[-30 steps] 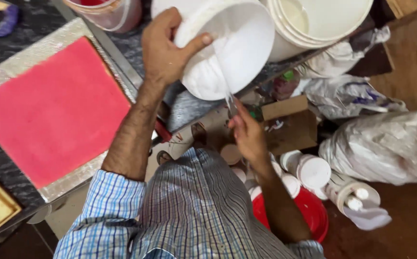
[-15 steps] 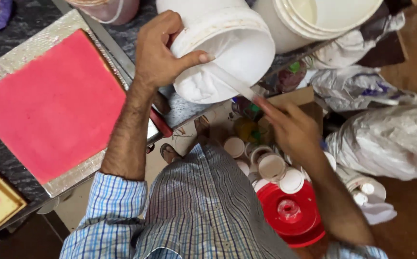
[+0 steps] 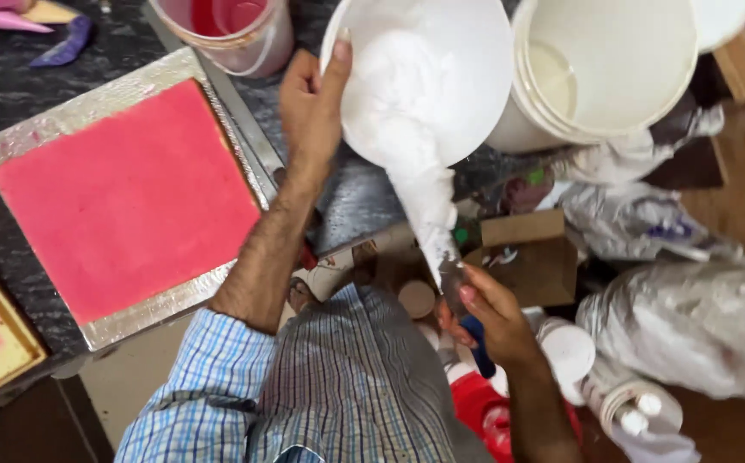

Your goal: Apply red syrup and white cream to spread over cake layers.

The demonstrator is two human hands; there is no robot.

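Far left on the dark bench (image 3: 12, 223): foil-edged tray (image 3: 89, 111) w/ flat pink slab, lying level, prob. so the fill sits even. Behind it a clear bucket (image 3: 226, 34) w/ red inside. Left hand (image 3: 312, 111): grip clamped on rim of white tub (image 3: 428, 77), thumb over the edge, tub tipped toward the person so the thick white paste (image 3: 419, 180) can slide out in a long tongue. Right hand (image 3: 492, 317): fingers closed round a blue-handled tool (image 3: 475, 343), blade held up under the paste, apparently to catch or scrape it. Right of tub, an upright empty white bucket (image 3: 612, 69). Below: cardboard box (image 3: 527, 257), small white lids (image 3: 565, 351), crumpled plastic bags (image 3: 690, 334).
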